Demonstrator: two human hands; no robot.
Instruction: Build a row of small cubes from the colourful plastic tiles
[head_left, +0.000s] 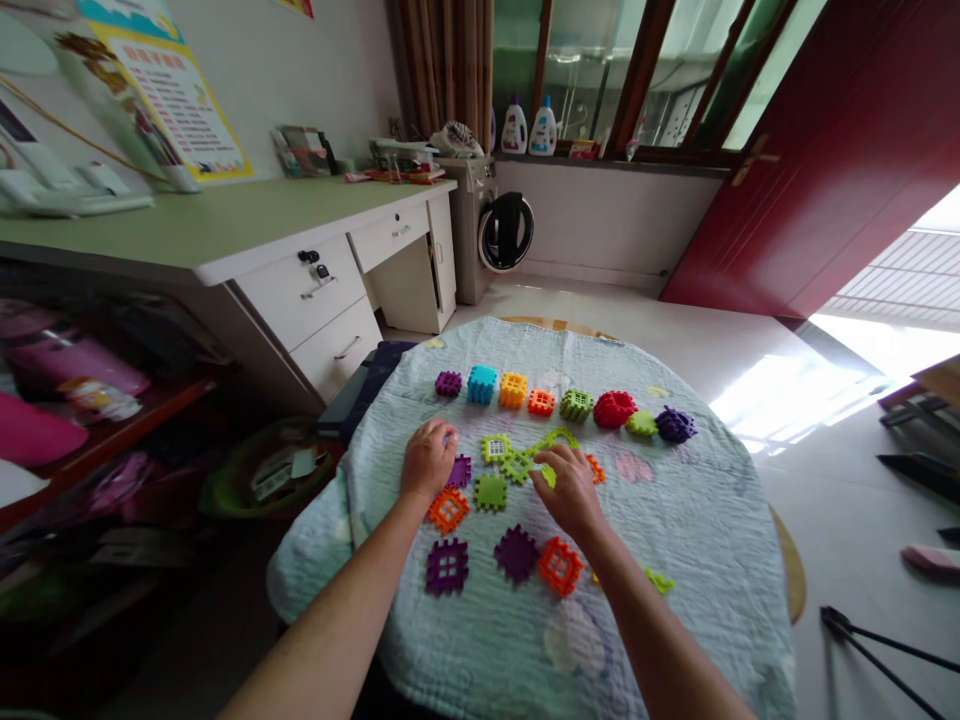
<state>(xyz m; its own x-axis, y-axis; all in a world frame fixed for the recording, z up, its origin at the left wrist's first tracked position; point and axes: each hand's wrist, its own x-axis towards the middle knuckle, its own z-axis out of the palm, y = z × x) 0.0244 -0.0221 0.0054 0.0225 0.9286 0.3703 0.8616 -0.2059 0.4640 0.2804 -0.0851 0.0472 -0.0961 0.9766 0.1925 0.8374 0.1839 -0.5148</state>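
Observation:
My left hand (428, 458) rests curled on the quilted table cover (697, 520), its fingers beside a purple tile (459, 470) and an orange tile (448, 509). My right hand (568, 487) is pinched on a light green tile (548, 474) next to a cluster of green tiles (517, 460). Loose flat tiles lie in front of my hands: a purple one (447, 566), another purple one (516, 553) and an orange one (559, 565). Behind them stands a row of assembled cubes, from purple (448, 383) through blue (482, 384) and red (614, 408) to purple (675, 424).
A desk (225, 235) with drawers stands to the left, shelves with clutter below it. A washing machine (495, 225) is at the back under the window. A red door (840, 160) stands open at the right. Dark rods (877, 650) lie on the floor by the table.

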